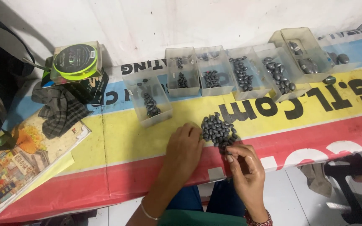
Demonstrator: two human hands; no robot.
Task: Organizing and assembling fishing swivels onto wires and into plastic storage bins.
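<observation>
Weights (pixel 218 130), dark and oval, lie heaped on the bench (pixel 118 142) near my hands. I see my left hand (pixel 184 151) resting curled at the heap's left edge; my right hand (pixel 244 168) pinches one weight near it. Clear boxes (pixel 214 71) line the far side.

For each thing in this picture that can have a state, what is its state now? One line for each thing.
Left hand: palm down, fingers at the pile's edge.
Right hand: fingertips pinched together just below the pile; whether they hold a piece is unclear.
Pile of dark oval weights: loose on the banner, unsorted.
Clear plastic boxes: open, each partly filled with weights.
Spool box: closed, on a dark box.
Checked cloth: crumpled.
Picture book: closed.
</observation>
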